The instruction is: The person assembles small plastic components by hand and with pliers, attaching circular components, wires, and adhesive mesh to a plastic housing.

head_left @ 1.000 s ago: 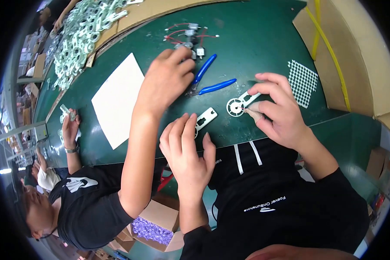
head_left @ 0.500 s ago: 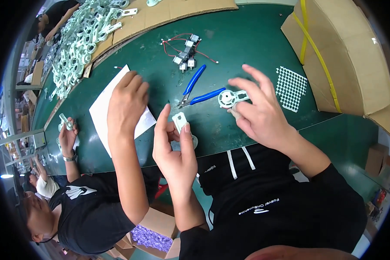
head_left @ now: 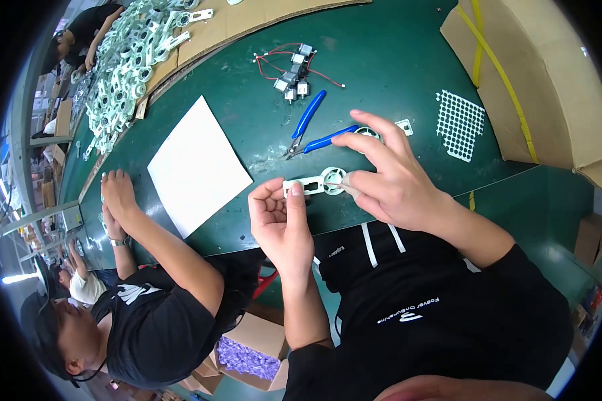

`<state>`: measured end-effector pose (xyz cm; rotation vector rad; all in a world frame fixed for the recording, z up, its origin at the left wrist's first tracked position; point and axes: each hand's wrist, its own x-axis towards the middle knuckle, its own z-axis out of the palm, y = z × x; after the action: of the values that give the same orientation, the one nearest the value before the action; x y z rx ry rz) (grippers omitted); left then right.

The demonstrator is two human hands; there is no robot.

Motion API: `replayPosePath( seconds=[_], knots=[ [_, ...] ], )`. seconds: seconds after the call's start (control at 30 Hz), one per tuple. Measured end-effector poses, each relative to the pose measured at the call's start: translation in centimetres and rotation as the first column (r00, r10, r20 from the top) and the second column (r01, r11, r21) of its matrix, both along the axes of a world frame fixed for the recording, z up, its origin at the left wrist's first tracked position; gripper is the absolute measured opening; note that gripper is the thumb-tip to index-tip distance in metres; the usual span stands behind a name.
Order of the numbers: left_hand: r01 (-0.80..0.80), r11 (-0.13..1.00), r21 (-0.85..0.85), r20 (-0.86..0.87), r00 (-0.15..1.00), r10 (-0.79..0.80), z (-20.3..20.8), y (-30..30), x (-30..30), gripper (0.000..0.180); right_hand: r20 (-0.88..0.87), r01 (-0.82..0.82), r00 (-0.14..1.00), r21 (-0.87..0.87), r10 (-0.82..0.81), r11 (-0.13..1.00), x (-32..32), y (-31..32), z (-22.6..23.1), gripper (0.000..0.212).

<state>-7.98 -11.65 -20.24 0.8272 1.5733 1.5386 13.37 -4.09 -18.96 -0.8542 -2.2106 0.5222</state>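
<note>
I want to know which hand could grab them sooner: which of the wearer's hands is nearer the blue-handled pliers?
Right. The right hand has its fingers spread just beside the blue-handled pliers, almost at one handle tip. The left hand sits lower, toward the table edge, pinching the white plastic part.

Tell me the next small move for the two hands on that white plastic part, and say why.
Probably keep the left hand steady on the bar end of the white plastic part while the right hand presses at its ring end. Both hands hold it just above the green table, and the right fingertips sit at the ring.
</note>
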Motion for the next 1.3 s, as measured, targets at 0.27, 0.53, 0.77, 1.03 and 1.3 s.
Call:
replayPosePath(
  seconds=[0.27, 0.53, 0.77, 1.03, 1.3],
  knots=[
    [-0.023, 0.997, -0.078, -0.005, 1.0, 0.022, 0.8, 0.1, 0.0, 0.021, -0.031, -0.019, 0.999, 0.025, 0.019, 1.0, -0.7, 0.6, -0.3, 0.021],
    [0.014, 0.986, -0.168, 0.043, 0.999, -0.007, 1.4, 0.1, -0.6, 0.02, -0.005, -0.122, 0.992, 0.071, 0.122, 0.99, -0.3, 0.7, -0.6, 0.02],
    [0.049, 0.972, -0.231, -0.021, 0.998, -0.055, 1.9, 0.5, -0.7, 0.022, 0.019, -0.108, 0.994, 0.137, 0.106, 0.985, 0.0, 1.2, -0.5, 0.021],
    [0.085, 0.964, -0.251, 0.014, 0.996, -0.084, 2.1, 0.3, -0.7, 0.021, 0.026, -0.103, 0.995, 0.118, 0.1, 0.988, -0.5, 0.2, -1.0, 0.02],
    [0.251, 0.965, -0.074, -0.02, 0.967, -0.253, 1.9, -0.3, -1.1, 0.041, -0.02, -0.042, 0.999, -0.009, 0.042, 0.999, -0.8, -0.3, -0.7, 0.023]
  ],
)
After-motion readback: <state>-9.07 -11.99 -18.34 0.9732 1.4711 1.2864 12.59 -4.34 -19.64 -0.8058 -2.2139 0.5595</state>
